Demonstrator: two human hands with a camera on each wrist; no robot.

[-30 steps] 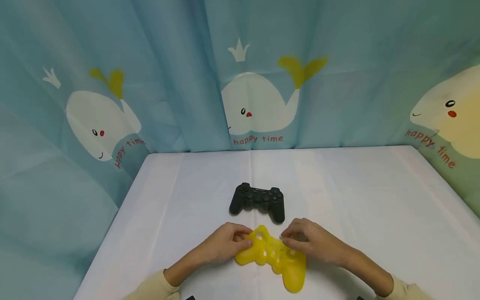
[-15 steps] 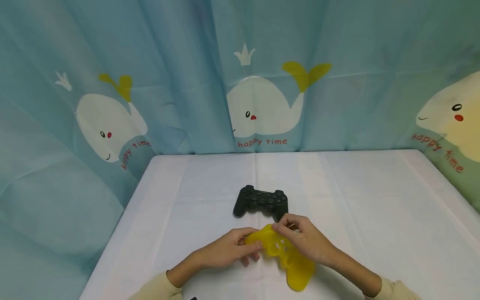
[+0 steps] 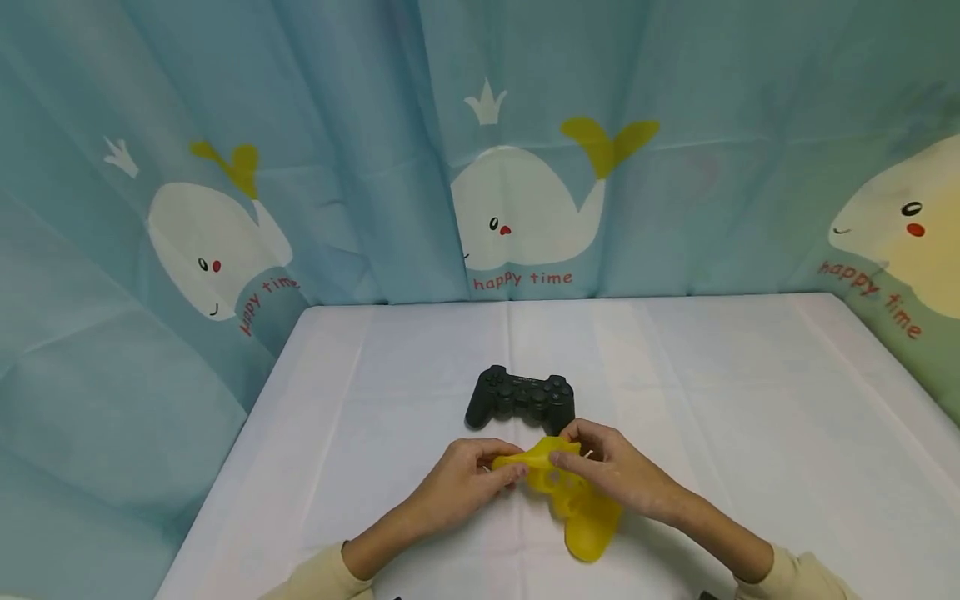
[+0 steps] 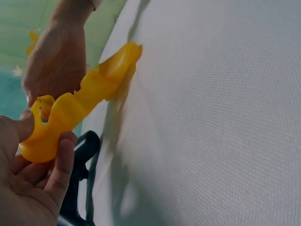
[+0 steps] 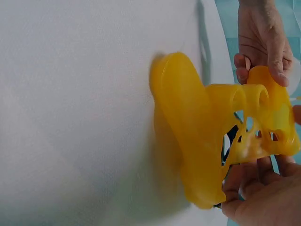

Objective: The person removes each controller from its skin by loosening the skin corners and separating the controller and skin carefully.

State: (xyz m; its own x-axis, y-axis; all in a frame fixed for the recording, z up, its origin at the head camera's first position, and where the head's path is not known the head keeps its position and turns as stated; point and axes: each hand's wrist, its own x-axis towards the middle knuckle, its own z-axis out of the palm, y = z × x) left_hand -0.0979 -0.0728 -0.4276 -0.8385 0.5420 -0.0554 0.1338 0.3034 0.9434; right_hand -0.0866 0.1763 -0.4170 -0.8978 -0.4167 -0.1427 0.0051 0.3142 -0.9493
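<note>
A yellow silicone controller cover (image 3: 592, 521), soft and bent, hangs between both hands above the table. My left hand (image 3: 465, 483) pinches one of its grip ends between thumb and fingers. My right hand (image 3: 626, 471) pinches its upper edge near the middle, while the other grip end droops toward the front. The right wrist view shows the button holes of the cover (image 5: 188, 122) and its hollow shape. Just behind the hands lies a black game controller (image 3: 517, 396) on the table, its right grip partly hidden by the right hand and the cover.
The table (image 3: 405, 375) wears a white cloth with fold lines. Behind it and at both sides hangs a blue-green curtain (image 3: 360, 167) printed with white whales.
My right hand has moved left and forward along the cover and now pinches its upper edge. The cover has been lifted and folded, its left end raised. The black controller stays put.
</note>
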